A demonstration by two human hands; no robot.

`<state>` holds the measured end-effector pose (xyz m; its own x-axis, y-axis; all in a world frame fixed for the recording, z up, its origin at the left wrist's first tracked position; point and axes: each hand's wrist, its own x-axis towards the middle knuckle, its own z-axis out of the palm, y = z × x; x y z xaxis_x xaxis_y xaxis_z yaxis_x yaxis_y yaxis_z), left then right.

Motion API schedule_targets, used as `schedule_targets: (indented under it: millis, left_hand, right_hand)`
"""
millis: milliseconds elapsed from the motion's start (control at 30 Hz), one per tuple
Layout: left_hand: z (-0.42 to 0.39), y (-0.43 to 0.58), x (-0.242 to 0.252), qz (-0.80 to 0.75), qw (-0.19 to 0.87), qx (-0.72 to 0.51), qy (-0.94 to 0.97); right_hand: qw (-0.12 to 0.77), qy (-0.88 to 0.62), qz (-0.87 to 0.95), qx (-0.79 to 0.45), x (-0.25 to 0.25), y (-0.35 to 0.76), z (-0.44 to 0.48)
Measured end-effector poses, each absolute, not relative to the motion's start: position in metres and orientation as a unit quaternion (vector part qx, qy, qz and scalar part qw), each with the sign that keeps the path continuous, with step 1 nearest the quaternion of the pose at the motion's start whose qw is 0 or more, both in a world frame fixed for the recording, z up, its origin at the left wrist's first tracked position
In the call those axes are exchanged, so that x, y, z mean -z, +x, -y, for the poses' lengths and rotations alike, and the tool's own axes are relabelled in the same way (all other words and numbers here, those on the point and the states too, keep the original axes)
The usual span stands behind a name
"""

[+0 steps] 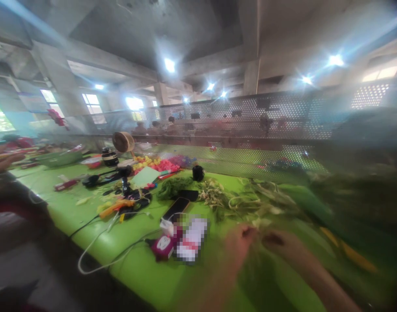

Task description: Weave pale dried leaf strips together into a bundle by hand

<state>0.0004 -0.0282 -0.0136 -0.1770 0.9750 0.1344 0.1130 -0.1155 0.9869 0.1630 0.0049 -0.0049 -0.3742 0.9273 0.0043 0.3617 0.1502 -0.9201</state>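
Observation:
My left hand (239, 242) and my right hand (281, 240) are close together above the green table (139, 264) at the lower right, both smeared by motion. Their fingers look curled inward, towards each other. Something pale green shows around the fingertips, but what they grip is too blurred to make out. Just beyond them lies a heap of long green artificial-looking leaves and stems (260, 199). Left of my left hand are a phone with a blurred-out screen (193, 240) and a dark red tissue packet (164, 247).
A hot glue gun (115, 208) with cables lies left of a dark phone (176, 209). Pink and yellow petals (159, 164) are piled behind. A perforated metal partition (218, 121) runs along the back. Another person's arm (3, 162) shows at far left, near a green basin (60, 159).

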Motion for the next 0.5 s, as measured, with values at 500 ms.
schedule_targets:
  millis: [500]
  left_hand:
    - [0.028,0.004,0.019,-0.522,0.433,-0.472,0.562]
  right_hand:
    - [0.335,-0.420,0.835,-0.118,-0.009,0.169,0.007]
